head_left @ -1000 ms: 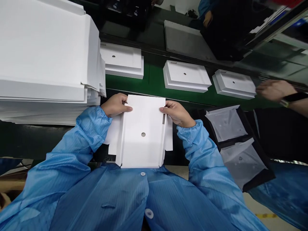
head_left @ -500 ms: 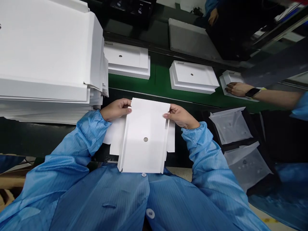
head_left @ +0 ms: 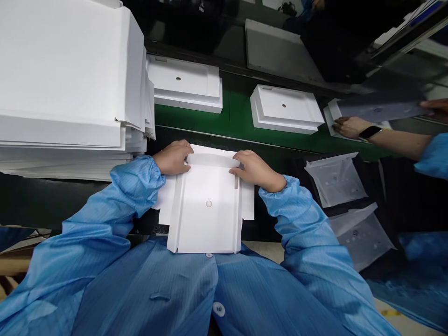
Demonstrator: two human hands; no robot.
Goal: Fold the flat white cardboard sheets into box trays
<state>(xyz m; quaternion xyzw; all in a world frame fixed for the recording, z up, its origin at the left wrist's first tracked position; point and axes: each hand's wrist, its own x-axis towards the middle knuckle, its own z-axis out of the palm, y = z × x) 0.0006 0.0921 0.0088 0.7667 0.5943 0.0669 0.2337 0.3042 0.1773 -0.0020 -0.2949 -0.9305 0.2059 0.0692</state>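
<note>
A white cardboard insert (head_left: 210, 224) with a small round hole lies in front of my body, its long sides folded up. My left hand (head_left: 174, 157) pinches the far left corner, and my right hand (head_left: 256, 170) pinches the far right corner. Between them the far flap (head_left: 213, 160) stands bent up. Both hands are closed on the card, with some fingertips hidden behind the flap. Under the insert, another flat white cardboard piece (head_left: 248, 203) sticks out on both sides.
A tall stack of white cardboard sheets (head_left: 59, 70) stands at left. White boxes (head_left: 185, 79) (head_left: 287, 107) sit on a green conveyor belt (head_left: 238, 102). Translucent pouches (head_left: 336, 179) lie at right. A co-worker's hand (head_left: 353, 127) touches another box, beside a dark grey sheet (head_left: 381, 105).
The far end of the insert, flat before, is now folded up between my hands. My fingers have moved inward. At right, the co-worker's grey sheet has shifted over the box.
</note>
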